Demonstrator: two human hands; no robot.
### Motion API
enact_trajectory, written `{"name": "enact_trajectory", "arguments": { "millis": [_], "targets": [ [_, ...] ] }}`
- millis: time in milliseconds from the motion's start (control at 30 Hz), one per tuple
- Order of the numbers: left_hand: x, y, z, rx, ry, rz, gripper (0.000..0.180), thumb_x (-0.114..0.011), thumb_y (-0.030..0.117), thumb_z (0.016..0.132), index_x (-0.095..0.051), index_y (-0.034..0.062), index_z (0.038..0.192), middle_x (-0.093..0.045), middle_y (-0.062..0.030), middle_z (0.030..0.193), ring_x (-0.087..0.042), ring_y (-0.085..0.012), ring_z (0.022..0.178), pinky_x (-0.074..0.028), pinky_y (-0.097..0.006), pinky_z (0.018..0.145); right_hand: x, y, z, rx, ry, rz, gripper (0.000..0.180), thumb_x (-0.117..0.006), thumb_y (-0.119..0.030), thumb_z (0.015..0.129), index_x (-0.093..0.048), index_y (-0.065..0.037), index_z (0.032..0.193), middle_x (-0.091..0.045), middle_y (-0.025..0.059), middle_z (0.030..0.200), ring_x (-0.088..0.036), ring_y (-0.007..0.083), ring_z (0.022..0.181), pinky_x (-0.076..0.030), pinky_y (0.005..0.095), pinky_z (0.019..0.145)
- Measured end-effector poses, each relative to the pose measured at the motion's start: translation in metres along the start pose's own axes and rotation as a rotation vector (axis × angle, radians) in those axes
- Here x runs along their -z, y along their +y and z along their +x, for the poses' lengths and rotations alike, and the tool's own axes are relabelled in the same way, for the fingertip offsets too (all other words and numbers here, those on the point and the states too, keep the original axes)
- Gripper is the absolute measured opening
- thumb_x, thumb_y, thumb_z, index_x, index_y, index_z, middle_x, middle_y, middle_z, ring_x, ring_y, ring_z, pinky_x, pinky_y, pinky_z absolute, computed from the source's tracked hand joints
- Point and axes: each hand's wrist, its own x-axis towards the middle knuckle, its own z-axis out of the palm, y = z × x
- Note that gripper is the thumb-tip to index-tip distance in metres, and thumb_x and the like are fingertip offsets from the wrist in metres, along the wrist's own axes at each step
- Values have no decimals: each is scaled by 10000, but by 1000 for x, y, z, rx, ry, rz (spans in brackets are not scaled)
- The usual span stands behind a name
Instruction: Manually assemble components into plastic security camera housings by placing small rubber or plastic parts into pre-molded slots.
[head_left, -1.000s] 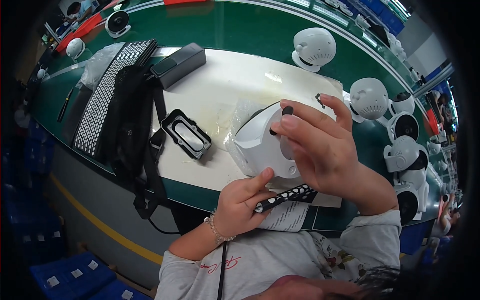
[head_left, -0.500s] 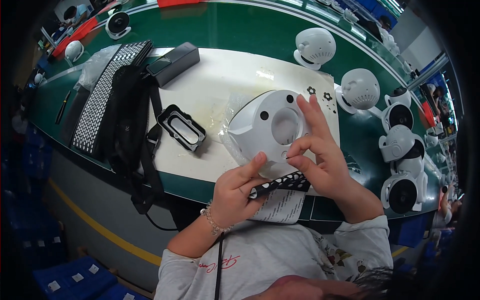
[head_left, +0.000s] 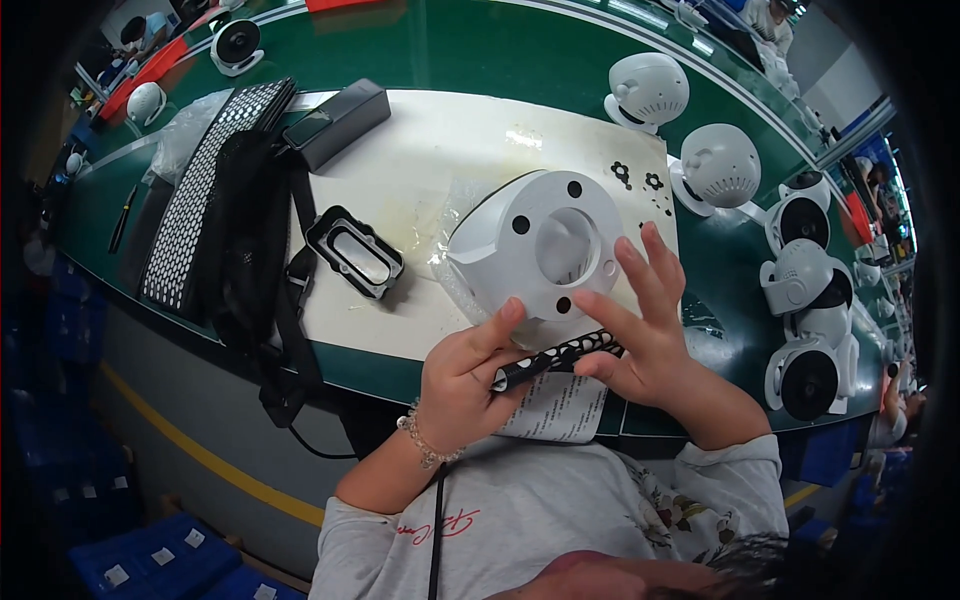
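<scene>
My left hand (head_left: 462, 378) grips a narrow strip of black pads on white backing (head_left: 556, 356) just above the table's near edge. My right hand (head_left: 650, 342) pinches the strip's right end between thumb and forefinger, its other fingers spread upward. Right behind both hands a white dome-shaped housing (head_left: 545, 245) with a round middle opening and small dark holes lies on a white mat (head_left: 430, 150), partly on clear plastic wrap. A printed paper sheet (head_left: 556, 412) hangs below the strip.
A black rectangular frame (head_left: 355, 251) lies left of the housing. Further left are a black strap bag (head_left: 235, 240), a perforated sheet (head_left: 195, 195) and a dark box (head_left: 336, 124). Several white round units (head_left: 720, 165) line the green bench at right. Blue crates (head_left: 150, 560) stand on the floor.
My right hand has come off the top of the white housing and dropped to the strip's end. The housing now shows uncovered, and my left hand still holds the strip.
</scene>
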Motion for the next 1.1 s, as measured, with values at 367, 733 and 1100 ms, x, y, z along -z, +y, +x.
{"name": "enact_trajectory", "arguments": {
  "millis": [367, 733, 1100],
  "targets": [
    [0, -3, -3, -74, -9, 56, 303, -634, -31, 490, -621, 8, 790, -472, -128, 1243, -593, -197, 737, -480, -289, 638, 5, -9, 5, 283, -110, 53, 101, -676, -128, 661, -619, -123, 744, -472, 81, 1218, -297, 329, 1225, -187, 463, 980],
    [4, -5, -4, -50, -110, 125, 214, -698, -44, 612, -600, -90, 797, -408, -135, 1300, -591, -166, 685, -486, -253, 635, 3, 29, 10, -227, 75, 321, 114, -609, -141, 754, -610, -98, 860, -505, 84, 1171, -360, 306, 1182, -245, 414, 970],
    [1, -3, -3, -64, -47, 65, 232, -695, -28, 577, -603, -51, 788, -413, -142, 1289, -590, -185, 740, -483, -275, 629, 3, 25, 2, -422, 166, 411, 359, -581, -248, 798, -529, -30, 1078, -557, 84, 1017, -466, 218, 1055, -261, 358, 963]
  ]
}}
